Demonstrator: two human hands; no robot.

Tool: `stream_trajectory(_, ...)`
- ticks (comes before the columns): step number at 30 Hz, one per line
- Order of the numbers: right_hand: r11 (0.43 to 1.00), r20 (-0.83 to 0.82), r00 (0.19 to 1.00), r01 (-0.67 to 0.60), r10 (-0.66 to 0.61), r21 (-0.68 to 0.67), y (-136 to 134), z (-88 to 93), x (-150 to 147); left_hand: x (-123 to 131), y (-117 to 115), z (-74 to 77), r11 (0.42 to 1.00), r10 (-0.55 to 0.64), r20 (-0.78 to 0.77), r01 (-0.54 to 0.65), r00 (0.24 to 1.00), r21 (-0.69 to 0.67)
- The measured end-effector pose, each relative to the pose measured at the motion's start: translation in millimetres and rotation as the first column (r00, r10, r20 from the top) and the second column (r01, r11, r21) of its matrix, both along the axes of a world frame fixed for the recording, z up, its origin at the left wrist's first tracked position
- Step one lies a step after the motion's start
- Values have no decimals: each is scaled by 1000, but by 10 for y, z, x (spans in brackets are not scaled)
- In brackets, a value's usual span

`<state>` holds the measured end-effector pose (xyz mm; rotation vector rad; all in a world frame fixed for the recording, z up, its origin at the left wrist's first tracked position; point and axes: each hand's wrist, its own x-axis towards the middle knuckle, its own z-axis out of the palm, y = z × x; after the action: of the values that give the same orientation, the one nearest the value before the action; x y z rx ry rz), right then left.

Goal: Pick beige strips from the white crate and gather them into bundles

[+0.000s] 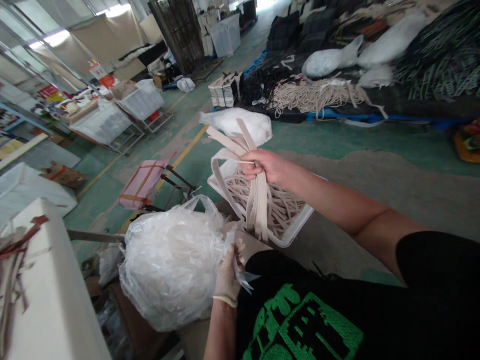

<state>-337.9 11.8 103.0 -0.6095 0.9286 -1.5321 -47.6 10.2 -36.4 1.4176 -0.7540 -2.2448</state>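
Note:
My right hand [264,166] is closed around a bunch of beige fabric straps [256,205], their ends sticking up above the fist and the rest hanging down. Below it stands a white plastic crate [290,235], filled with many more loose beige straps [283,207]. My left hand [228,272], in a pale glove, is closed on the gathered neck of a big clear plastic bag [168,260]. Whitish, crumpled contents show through the bag, but I cannot make out what they are. The bag rests close by my left side.
A pink-topped stool [144,182] stands ahead on the left, and a white table [45,290] edges the near left. Beyond the crate lies a stuffed white bag [240,124]. Piled cords [318,95] cover a pallet at the back right. Wheeled bins [103,122] stand far left.

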Motion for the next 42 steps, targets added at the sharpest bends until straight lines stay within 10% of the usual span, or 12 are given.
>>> stream_trajectory(7, 979, -69, 978, 199, -196, 32, 345, 561, -138, 98, 8, -124, 1000, 3, -16, -3, 1000, 29)
stream_trajectory(20, 744, -27, 906, 364, -423, 560, 1785, -567, 66, 19, 75, 50, 998, -45, -90, 48, 995, 30)
stream_trajectory(29, 919, -39, 987, -133, 158, 370, 1067, -1071, 1009, -10, 268, 310, 964, -250, -59, 243, 966, -105)
stream_trajectory(36, 952, -214, 971, -37, 106, 304, 633, -1211, 1216, 43, 304, 140, 937, -299, -10, 292, 954, -191)
stream_trajectory(42, 966, -251, 967, 37, 30, 256, 518, -966, 1053, 96, 140, -2, 993, -69, -59, 63, 996, -96)
